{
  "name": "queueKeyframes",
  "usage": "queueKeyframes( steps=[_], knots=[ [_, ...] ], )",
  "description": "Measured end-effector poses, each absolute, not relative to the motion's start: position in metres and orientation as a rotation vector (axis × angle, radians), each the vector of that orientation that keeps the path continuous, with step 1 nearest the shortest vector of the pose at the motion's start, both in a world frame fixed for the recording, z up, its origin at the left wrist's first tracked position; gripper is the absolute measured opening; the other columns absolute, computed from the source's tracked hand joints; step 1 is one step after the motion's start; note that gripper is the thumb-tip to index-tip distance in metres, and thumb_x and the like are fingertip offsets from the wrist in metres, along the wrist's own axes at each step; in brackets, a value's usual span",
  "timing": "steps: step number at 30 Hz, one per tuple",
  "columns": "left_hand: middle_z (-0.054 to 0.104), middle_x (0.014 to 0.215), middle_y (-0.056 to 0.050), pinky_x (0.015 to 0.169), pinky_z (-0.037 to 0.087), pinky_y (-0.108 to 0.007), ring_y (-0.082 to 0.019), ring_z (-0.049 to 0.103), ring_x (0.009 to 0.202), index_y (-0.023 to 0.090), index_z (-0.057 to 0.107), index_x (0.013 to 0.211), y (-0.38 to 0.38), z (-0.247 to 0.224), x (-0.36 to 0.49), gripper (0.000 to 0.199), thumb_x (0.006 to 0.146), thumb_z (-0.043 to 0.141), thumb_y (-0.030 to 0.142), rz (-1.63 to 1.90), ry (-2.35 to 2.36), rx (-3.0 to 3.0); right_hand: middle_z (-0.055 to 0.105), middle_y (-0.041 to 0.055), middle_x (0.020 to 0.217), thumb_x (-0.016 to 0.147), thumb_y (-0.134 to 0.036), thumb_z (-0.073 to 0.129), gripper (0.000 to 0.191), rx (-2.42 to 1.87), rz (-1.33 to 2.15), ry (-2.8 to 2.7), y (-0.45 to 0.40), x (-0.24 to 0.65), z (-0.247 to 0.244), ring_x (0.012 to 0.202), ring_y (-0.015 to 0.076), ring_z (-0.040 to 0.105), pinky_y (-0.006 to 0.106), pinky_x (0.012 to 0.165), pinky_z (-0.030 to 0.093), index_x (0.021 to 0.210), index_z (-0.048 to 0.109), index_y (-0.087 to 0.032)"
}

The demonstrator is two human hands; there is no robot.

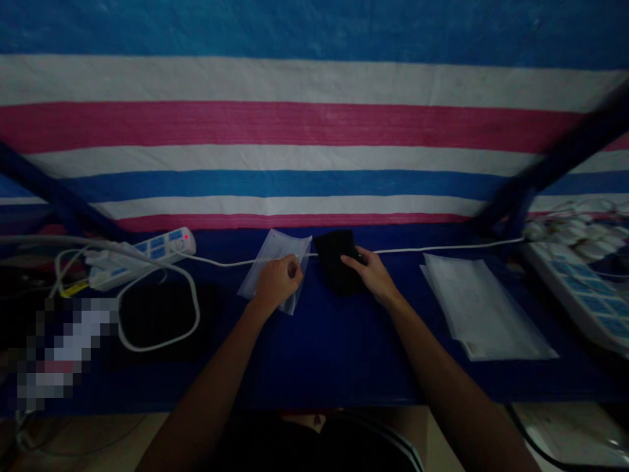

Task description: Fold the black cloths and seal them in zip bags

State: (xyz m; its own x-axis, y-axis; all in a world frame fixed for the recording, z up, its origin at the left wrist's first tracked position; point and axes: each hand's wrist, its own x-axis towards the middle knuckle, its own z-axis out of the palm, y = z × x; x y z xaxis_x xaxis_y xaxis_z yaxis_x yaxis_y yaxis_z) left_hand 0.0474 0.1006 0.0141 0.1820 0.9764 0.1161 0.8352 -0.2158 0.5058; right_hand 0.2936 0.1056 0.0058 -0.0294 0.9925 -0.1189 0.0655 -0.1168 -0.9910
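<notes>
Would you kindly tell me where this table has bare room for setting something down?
The table is bare between the forearms, this side of the black item, and more narrowly between the right forearm and plastic bags. A power strip and cable loop crowd the left; another strip, the far right.

Along the table, left to right — power strip, plastic bag, cloth-like item, bag stack.

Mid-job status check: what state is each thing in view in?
Left hand: curled over the clear bag, grip unclear
Clear bag: partly covered, open or sealed unclear
Right hand: gripping the black item
Black item: held
Left power strip: red light lit
Right power strip: on or off unclear
Plastic sleeves at right: flat, overlapping
</notes>
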Motion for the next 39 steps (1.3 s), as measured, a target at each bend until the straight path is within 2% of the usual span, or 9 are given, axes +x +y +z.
queueKeyframes(
  steps=[9, 16, 23, 28, 34, 36, 39],
  knots=[
    [0.059, 0.063, 0.004, 0.060, 0.035, -0.026, -0.013, 0.056, 0.058, 0.021, 0.061, 0.078, 0.101, 0.004, 0.048, 0.012, 0.090, 0.060, 0.021, 0.821, 1.620, 2.004, 0.081, 0.0074, 0.110, 0.075, -0.045, 0.084, 0.047, -1.303, 1.531, -1.318, 0.098, 0.283, 0.005, 0.091, 0.0244, 0.076, 0.035, 0.080, 0.060, 0.114, 0.075, -0.020],
    [0.052, 0.056, 0.006, 0.058, 0.034, -0.025, -0.012, 0.051, 0.051, 0.022, 0.055, 0.073, 0.098, 0.001, 0.054, 0.018, 0.089, 0.062, 0.021, 1.062, 1.589, 1.929, 0.081, 0.0077, 0.097, 0.076, -0.040, 0.082, 0.037, -1.474, 1.477, -1.335, 0.098, 0.284, 0.001, 0.081, 0.0240, 0.076, 0.033, 0.069, 0.059, 0.106, 0.074, -0.018],
    [0.047, 0.053, 0.008, 0.055, 0.032, -0.025, -0.011, 0.048, 0.047, 0.022, 0.053, 0.075, 0.086, -0.002, 0.069, 0.019, 0.092, 0.061, 0.025, 1.078, 1.521, 1.969, 0.081, 0.0092, 0.100, 0.079, -0.052, 0.077, 0.045, -1.442, 1.287, -1.473, 0.096, 0.277, -0.005, 0.085, 0.0270, 0.076, 0.036, 0.071, 0.060, 0.108, 0.074, -0.018],
    [0.044, 0.054, 0.008, 0.054, 0.030, -0.025, -0.010, 0.045, 0.047, 0.022, 0.052, 0.074, 0.080, 0.000, 0.076, 0.022, 0.094, 0.060, 0.026, 1.132, 1.441, 1.948, 0.080, 0.0100, 0.107, 0.082, -0.053, 0.074, 0.041, -1.397, 1.139, -1.462, 0.093, 0.267, -0.008, 0.095, 0.0275, 0.075, 0.039, 0.083, 0.059, 0.106, 0.073, -0.019],
    [0.044, 0.054, 0.009, 0.054, 0.030, -0.025, -0.010, 0.044, 0.047, 0.021, 0.053, 0.076, 0.080, 0.001, 0.077, 0.020, 0.094, 0.060, 0.026, 1.143, 1.413, 1.907, 0.078, 0.0093, 0.103, 0.087, -0.053, 0.069, 0.038, -1.453, 0.907, -1.568, 0.087, 0.260, -0.001, 0.092, 0.0266, 0.073, 0.038, 0.083, 0.055, 0.103, 0.071, -0.019],
    [0.044, 0.055, 0.008, 0.054, 0.030, -0.025, -0.010, 0.045, 0.047, 0.021, 0.054, 0.076, 0.081, 0.000, 0.077, 0.020, 0.094, 0.061, 0.025, 1.132, 1.428, 1.901, 0.078, 0.0086, 0.101, 0.088, -0.053, 0.067, 0.037, -1.455, 0.887, -1.661, 0.086, 0.262, 0.004, 0.089, 0.0258, 0.073, 0.036, 0.080, 0.054, 0.102, 0.071, -0.019],
    [0.044, 0.054, 0.009, 0.054, 0.029, -0.025, -0.010, 0.045, 0.047, 0.021, 0.054, 0.075, 0.081, -0.001, 0.076, 0.020, 0.093, 0.061, 0.026, 1.114, 1.439, 1.913, 0.077, 0.0063, 0.088, 0.089, -0.055, 0.064, 0.037, -1.489, 0.877, -1.826, 0.086, 0.267, 0.012, 0.076, 0.0232, 0.071, 0.032, 0.067, 0.050, 0.094, 0.071, -0.019]
  ],
)
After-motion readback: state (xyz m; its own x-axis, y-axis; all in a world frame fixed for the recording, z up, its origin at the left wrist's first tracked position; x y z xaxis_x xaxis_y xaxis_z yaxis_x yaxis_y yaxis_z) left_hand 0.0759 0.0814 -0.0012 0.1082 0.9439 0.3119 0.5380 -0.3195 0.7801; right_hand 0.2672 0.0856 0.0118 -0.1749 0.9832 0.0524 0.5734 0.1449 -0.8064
